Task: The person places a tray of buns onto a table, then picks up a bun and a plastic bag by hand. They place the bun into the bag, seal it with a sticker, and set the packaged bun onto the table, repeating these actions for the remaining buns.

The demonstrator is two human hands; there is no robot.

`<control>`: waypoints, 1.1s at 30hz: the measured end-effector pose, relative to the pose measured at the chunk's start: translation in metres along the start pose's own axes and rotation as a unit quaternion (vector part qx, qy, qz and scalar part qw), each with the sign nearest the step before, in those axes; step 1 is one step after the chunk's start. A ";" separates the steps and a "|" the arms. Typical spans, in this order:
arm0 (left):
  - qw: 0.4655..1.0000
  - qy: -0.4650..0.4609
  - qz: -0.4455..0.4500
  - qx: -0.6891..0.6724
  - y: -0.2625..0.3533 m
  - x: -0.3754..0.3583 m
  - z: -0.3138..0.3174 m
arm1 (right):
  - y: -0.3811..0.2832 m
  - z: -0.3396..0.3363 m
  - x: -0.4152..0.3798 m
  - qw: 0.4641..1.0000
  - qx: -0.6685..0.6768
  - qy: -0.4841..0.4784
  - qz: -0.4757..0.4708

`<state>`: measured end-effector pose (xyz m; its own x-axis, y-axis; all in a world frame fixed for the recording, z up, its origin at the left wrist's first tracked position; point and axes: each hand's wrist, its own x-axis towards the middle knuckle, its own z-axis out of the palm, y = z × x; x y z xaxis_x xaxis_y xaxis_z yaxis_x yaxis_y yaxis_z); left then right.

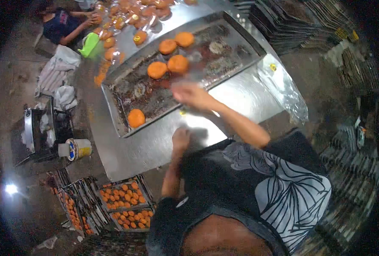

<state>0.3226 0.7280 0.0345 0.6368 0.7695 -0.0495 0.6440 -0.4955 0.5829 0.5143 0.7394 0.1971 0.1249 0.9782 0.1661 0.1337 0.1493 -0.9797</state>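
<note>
My right hand (191, 96), smeared by motion, is over the near side of a metal tray (155, 120), just below two round orange buns (178, 64); its fingers are too blurred to read. Closer to my body, my left hand (181, 138) is curled above the shiny metal table (134, 149); what it grips, if anything, is hidden. A small yellow label (182, 112) shows between my hands. Two more buns (184, 39) lie farther back in the tray, and a single bun (136, 118) sits in its left corner.
Bagged buns (140, 37) cover the table's far left, where a co-worker (61, 25) handles one. Clear plastic bags (285, 89) hang over the right edge. Trays of buns (123, 196) stand at lower left, near a bucket (82, 148). Stacked trays (279, 21) are at upper right.
</note>
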 end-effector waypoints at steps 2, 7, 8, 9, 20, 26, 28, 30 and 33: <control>0.996 0.021 0.062 -0.067 -0.001 0.001 -0.009 | 0.079 0.006 -0.070 0.947 -0.205 -0.176 0.176; 0.921 -0.098 -0.018 -0.378 0.051 0.016 -0.021 | 0.068 0.012 -0.119 0.985 -0.076 -0.123 0.093; 0.920 -0.093 -0.014 -0.382 0.059 0.017 -0.026 | 0.062 0.006 -0.116 0.982 -0.068 -0.115 0.134; 0.931 -0.123 0.006 -0.343 0.066 0.018 -0.035 | 0.059 0.001 -0.114 0.977 -0.060 -0.106 0.175; 0.911 0.090 0.024 -0.401 0.091 0.012 -0.046 | 0.063 0.023 -0.100 0.952 0.262 -0.008 0.158; 0.427 0.125 -0.125 -0.887 0.052 0.030 -0.068 | 0.019 0.088 -0.022 0.762 0.630 -0.003 0.152; 0.284 -0.038 -0.061 -0.956 -0.002 0.024 -0.072 | 0.048 0.113 -0.030 0.820 0.489 -0.025 0.296; 0.421 0.127 -0.102 -0.892 -0.011 0.011 -0.107 | 0.031 0.100 0.003 0.975 -0.061 -0.184 0.104; 0.393 0.362 -0.202 -0.821 -0.056 0.011 -0.125 | 0.051 0.057 0.088 0.923 -0.372 -0.040 -0.088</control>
<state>0.2407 0.8140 0.1027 -0.0468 0.8593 -0.5094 -0.8896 0.1961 0.4125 0.4764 0.8408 0.1552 -0.0328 0.9600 0.2779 0.7876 0.1960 -0.5841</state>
